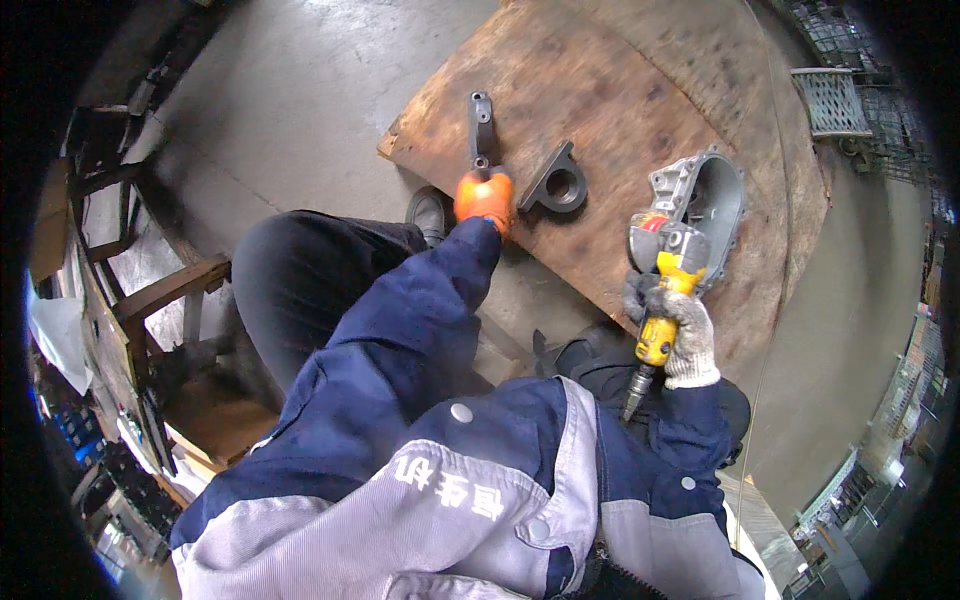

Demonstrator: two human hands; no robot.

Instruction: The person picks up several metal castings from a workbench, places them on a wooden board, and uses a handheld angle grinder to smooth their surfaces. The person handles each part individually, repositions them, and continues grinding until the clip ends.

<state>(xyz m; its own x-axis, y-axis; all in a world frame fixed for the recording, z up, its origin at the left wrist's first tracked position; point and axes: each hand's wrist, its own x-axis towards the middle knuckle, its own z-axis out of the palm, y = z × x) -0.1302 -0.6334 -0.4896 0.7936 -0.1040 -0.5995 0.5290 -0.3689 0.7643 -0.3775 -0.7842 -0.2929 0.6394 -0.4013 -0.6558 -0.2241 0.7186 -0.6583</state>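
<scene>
My left hand (485, 197), in an orange glove, reaches out to the near end of a narrow dark metal bracket (482, 125) and its fingers are closed on that end. To its right lies a dark flanged casting (560, 184) with a round bore, apart from the hand. My right hand (688, 335), in a whitish knit glove, is wrapped round a yellow power tool (655, 340). The tool's tapering metal nose points back toward me, and its grey end lies in front of a silver cast housing (720, 195), partly hiding it. Whether the two touch, I cannot tell.
A worn wooden board (610, 90) carries the metal parts in front of me. My knees (300, 290) are close to its near edge. A wooden frame (170, 290) stands at the left. A pale mesh basket (832, 103) is at the far right on the concrete floor (850, 270).
</scene>
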